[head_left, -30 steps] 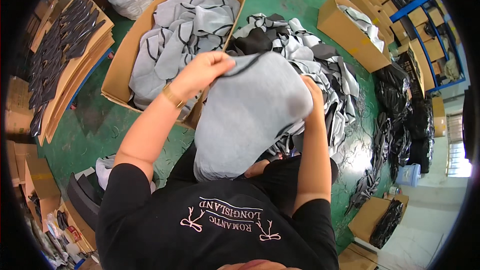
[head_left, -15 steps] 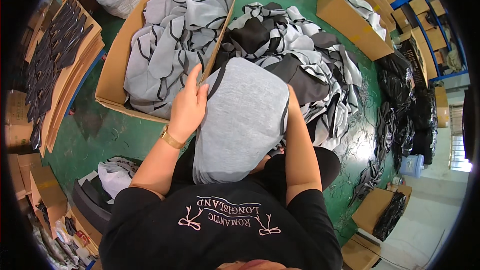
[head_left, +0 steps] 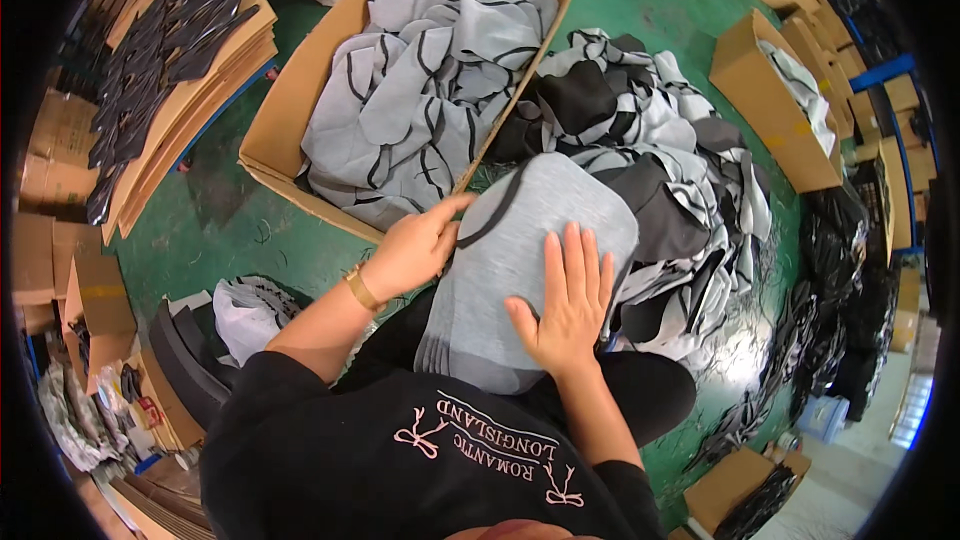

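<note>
A thick stack of light grey fabric pieces (head_left: pixel 530 270), with black trim along one edge, rests on my lap. My left hand (head_left: pixel 415 250) grips the stack's left edge, fingers curled at its upper side. Flat on the top piece lies my right hand (head_left: pixel 572 315), its fingers straight and the thumb spread out. The stack's lower left edge fans into several layers. What my left fingertips do at the edge is partly hidden.
Beyond my left hand, a large cardboard box (head_left: pixel 268 155) holds loose grey pieces with black trim. A heap of grey, black and white fabric (head_left: pixel 670 210) covers the green floor to the right. Black strips lie on cardboard sheets (head_left: pixel 235 50) at the far left.
My right hand has moved from the stack's right edge onto its top and flattened. My left hand has closed in on the left edge. The whole view has shifted and turned.
</note>
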The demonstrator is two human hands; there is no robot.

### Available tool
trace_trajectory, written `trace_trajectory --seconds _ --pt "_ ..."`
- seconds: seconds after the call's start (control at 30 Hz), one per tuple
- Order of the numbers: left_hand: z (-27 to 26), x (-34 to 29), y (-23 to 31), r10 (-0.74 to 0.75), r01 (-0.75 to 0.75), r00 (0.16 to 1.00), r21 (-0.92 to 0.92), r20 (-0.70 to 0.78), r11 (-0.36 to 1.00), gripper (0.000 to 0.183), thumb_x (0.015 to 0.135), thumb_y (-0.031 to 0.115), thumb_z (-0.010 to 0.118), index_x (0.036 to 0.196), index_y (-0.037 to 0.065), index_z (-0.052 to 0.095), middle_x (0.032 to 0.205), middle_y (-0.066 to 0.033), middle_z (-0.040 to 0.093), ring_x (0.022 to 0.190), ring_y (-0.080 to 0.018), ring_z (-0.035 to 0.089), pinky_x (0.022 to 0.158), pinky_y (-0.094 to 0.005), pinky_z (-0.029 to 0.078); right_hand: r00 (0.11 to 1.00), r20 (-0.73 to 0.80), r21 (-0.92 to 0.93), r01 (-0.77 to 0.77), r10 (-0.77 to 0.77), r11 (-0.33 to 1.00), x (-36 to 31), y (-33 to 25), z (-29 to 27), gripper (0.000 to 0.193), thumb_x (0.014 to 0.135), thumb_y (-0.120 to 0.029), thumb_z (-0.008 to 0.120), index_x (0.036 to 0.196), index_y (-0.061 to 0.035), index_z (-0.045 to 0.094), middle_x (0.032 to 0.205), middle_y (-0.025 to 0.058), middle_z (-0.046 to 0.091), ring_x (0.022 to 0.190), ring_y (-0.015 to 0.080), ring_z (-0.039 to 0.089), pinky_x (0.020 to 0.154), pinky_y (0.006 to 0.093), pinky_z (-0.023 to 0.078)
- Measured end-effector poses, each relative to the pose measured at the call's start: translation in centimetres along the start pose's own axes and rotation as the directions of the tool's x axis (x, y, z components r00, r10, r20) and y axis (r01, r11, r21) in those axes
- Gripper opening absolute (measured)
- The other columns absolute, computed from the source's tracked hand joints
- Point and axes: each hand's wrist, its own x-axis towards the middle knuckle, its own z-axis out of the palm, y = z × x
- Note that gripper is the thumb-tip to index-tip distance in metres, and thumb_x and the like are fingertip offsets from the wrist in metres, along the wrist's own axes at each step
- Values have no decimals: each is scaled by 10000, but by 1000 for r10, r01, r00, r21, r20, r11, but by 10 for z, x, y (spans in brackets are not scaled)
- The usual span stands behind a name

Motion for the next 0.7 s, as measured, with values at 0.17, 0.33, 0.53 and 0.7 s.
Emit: trace_trajectory --seconds 0.17,0.33,0.53,0.7 --pt "-13 76 -107 -238 237 971 228 -21 944 290 886 171 521 1157 71 545 952 -174 636 854 -318 614 774 -370 481 1000 -31 -21 -1 1 1000 -6 1 0 690 878 -547 434 1333 -29 444 1408 195 388 1334 352 317 1103 510 141" --pt "29 165 -170 -150 142 988 583 -35 800 448 856 98 547 1294 170 476 1157 -194 538 1007 -321 555 805 -368 462 1000 -2 -12 -4 4 1000 0 2 4 692 851 -563 458 1298 -34 472 1388 230 395 1318 384 328 1089 545 142" --pt "47 201 -215 -27 -87 994 916 106 392 273 819 168 542 1074 149 636 1306 -164 478 1235 -300 411 976 -449 335 999 1 3 -42 42 999 3 4 9 691 852 -566 455 1305 -43 473 1380 232 407 1307 388 346 1090 545 139" --pt "-3 197 -203 -258 -241 891 870 374 430 213 685 136 623 891 107 671 946 -116 659 969 -274 606 913 -420 399 999 -13 -5 -49 49 999 8 5 6 689 852 -566 458 1299 -42 479 1372 231 414 1302 386 352 1090 539 143"
